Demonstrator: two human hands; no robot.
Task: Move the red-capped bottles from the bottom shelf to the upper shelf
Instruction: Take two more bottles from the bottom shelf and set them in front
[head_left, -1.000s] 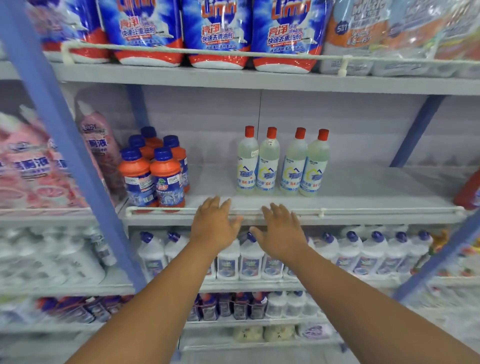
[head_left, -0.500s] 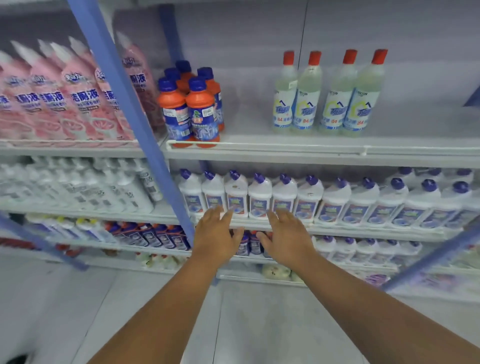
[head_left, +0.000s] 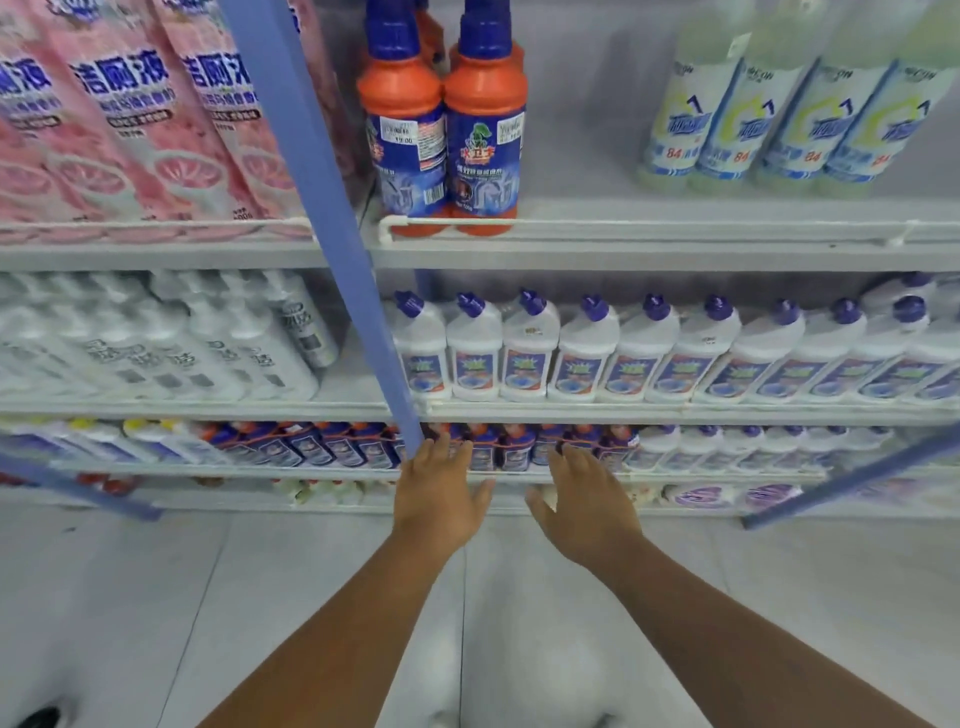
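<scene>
Head view: hands (head_left: 514, 499) (fingers straight) before bottom shelf (head_left: 675, 512) edge.

The pink pouches (head_left: 156, 130) at far left carry large blue characters "洁厕液". A white sticker on the left orange bottle (head_left: 402, 130) reads "19.00". The pale green bottles (head_left: 779, 114) at far right show a red "84" on their labels.
</scene>
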